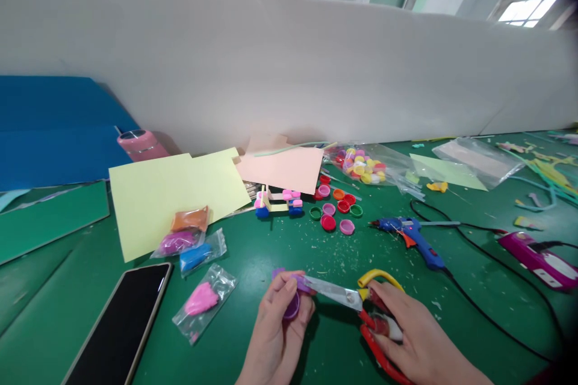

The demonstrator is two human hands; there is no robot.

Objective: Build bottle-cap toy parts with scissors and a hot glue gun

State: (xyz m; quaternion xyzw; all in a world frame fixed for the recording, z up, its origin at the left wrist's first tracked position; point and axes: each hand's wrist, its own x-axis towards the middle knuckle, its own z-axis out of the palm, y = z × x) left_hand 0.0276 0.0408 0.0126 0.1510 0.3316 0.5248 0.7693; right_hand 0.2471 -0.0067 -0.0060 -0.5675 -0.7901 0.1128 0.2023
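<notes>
Between the thumb and fingers of my left hand [283,313] is a purple plastic bottle cap [292,307], with more purple material showing above the fingertips. My right hand [413,325] grips a pair of scissors [334,293] by its handles, one yellow and one red. The scissors' blades reach left to the purple piece at my left fingertips; whether they are cutting into it I cannot tell. Beyond my hands lie several loose caps [347,227] in red, pink, orange and green. Left of those caps stands a small pink, blue and cream construction [279,202].
A blue glue gun [410,234] lies at right, its black cord trailing toward the front. At left are a phone [121,325], bagged clay [203,301] and yellow paper [149,198]. Behind are a bag of caps [361,165] and a pink bottle [142,145] by a white partition [289,72].
</notes>
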